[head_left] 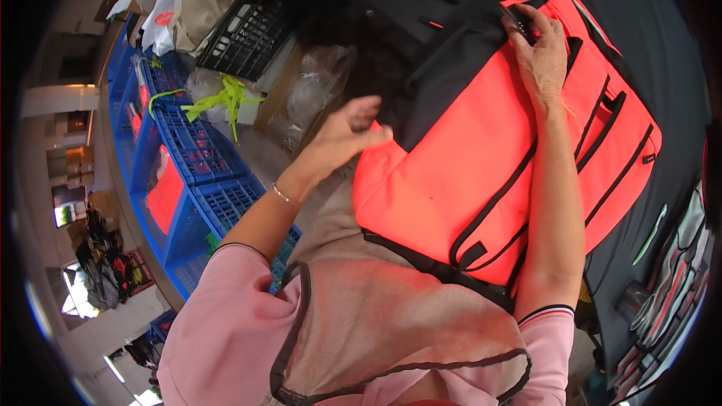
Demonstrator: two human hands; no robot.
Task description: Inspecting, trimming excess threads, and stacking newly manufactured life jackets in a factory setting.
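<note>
Left hand [342,137] spread; bent right hand [543,59] reaches across orange-red bag [459,173].

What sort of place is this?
Probably a workshop or small factory where bags are made or finished: there's a big bright orange-pink bag, blue plastic crates beside the person, and brown boxes behind.

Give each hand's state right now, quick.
Left hand: open, blurred, nothing seen in it, beside the orange-red bag.
Right hand: closed around a small dark object, over the bag.
</note>
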